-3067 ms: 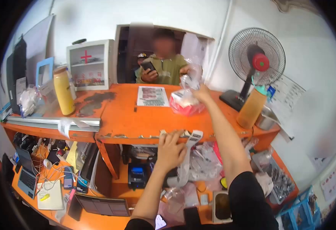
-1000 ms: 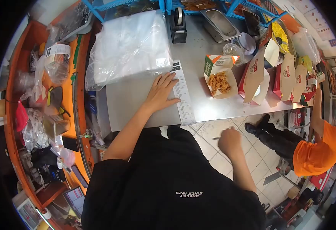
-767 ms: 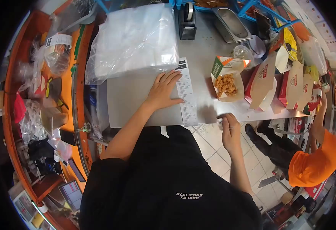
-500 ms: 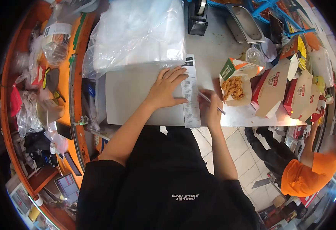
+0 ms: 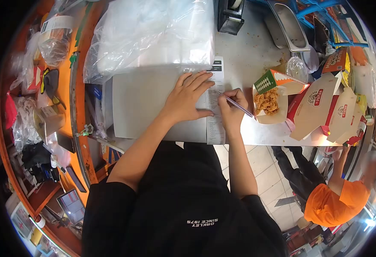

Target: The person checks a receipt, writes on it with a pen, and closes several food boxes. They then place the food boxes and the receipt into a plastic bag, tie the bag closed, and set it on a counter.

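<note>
A long printed receipt lies on the metal counter in front of me, its lower end reaching the front edge. My left hand rests flat with fingers spread, fingertips and thumb on the receipt's left side. In my right hand a pen is gripped, its tip over the right part of the paper. Right of that hand stands an open carton of fried chicken pieces. Beyond my left hand lies a stack of clear plastic bags.
Several red and beige takeaway boxes stand open at the right. A black tape dispenser, a steel pan and a blue basket sit at the back. A co-worker in an orange shirt is at the right. Cluttered orange shelving runs along the left.
My right hand has moved up and left with the pen, bringing its tip over the receipt. The left hand stays flat on the paper. The view has shifted slightly.
</note>
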Demonstrator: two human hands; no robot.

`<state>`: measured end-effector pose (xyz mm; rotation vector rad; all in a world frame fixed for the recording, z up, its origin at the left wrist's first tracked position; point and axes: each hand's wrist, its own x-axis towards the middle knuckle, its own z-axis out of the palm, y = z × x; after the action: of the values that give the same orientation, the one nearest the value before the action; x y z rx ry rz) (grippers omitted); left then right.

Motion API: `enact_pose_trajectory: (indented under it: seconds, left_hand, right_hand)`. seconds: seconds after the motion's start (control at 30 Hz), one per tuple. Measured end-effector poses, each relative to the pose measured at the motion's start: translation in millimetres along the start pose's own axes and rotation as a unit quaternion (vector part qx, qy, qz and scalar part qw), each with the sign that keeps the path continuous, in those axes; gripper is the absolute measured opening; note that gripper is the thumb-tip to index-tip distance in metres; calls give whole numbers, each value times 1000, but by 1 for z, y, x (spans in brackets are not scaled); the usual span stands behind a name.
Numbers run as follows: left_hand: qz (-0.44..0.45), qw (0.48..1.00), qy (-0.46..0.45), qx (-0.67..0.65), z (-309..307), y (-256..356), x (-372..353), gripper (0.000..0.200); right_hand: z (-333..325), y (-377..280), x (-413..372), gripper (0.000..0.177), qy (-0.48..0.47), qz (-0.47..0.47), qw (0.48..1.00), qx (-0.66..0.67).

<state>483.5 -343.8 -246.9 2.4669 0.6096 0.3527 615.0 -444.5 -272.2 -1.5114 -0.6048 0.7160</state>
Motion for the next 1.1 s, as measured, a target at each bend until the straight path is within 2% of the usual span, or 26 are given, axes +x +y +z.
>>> enact_pose_trajectory:
  seconds: [0.1,0.17,0.2,0.27,0.3,0.37,0.4,0.47,0.5,0.57,0.6,0.63,0.7,0.73,0.77,0.8,0.83,0.9,0.93,1.0,1.03,1.07,1.1]
  left_hand:
    - [-2,1000,1,0,0,-1,0,74]
    - [0,1000,6,1,1,-1,0,74]
    - [0,1000,4,-2,1,-1,0,73]
    - [-1,1000,3,-4,0,-1,0,73]
    - [1,1000,6,-8,0,-1,0,73]
    - [4,1000,8,-11,0,-2,0,73]
    - [2,1000,6,-8,0,-1,0,73]
    - [3,1000,3,-4,0,0,1,73]
    - [-1,1000,-1,-8,-1,0,1,73]
    - [1,1000,-8,-11,-2,1,2,73]
    - [-4,1000,-6,-2,-3,2,2,73]
    - [-6,1000,-4,8,-3,3,4,74]
    - [0,1000,-5,14,-3,5,4,74]
    - [-4,1000,-4,19,-2,5,5,75]
    - [20,1000,-9,15,0,6,6,75]
    - [11,1000,-10,22,1,6,7,76]
    - [2,1000,-11,29,3,6,7,76]
    - [24,999,-15,41,4,6,8,77]
    - [19,998,-14,57,5,6,8,78]
    - [36,997,-16,65,7,8,8,78]
    - [28,997,-12,75,8,8,8,79]
    - [46,996,-15,77,8,8,9,79]
    - [46,995,-13,86,8,8,9,79]
  right_hand:
    - [0,-1,0,13,7,4,1000,-22]
    - [1,-11,-1,14,-53,-23,992,-115]
    - [3,-15,-1,14,-53,-24,992,-115]
    - [5,-20,-4,15,46,-60,974,-216]
    - [5,-19,-5,15,46,-62,974,-215]
    - [6,-16,-8,16,-61,-14,990,-124]
    - [5,-19,-9,16,-59,-14,990,-124]
    - [2,-28,-11,12,38,-68,959,-271]
    - [-1,-35,-14,12,43,-69,959,-270]
    - [-12,-48,-19,12,70,-138,954,-258]
    - [-25,-46,-17,10,49,-274,913,-299]
    - [-33,-45,-23,10,58,-274,912,-301]
    - [-52,-45,-47,3,157,-196,953,-168]
    - [-64,-38,-56,4,216,-172,956,-94]
    - [-76,-33,-62,9,274,-151,950,-20]
    - [-85,-40,-60,14,332,-58,941,37]
    - [-100,-33,-58,15,374,-2,927,34]
    - [-122,-18,-55,25,333,93,938,-29]
    - [-120,-5,-51,36,348,83,934,-27]
    - [-115,8,-52,40,258,127,958,12]
    - [-105,-8,-48,42,247,140,957,64]
    - [-94,4,-44,46,248,44,964,88]
    - [-95,-4,-44,44,189,81,977,49]
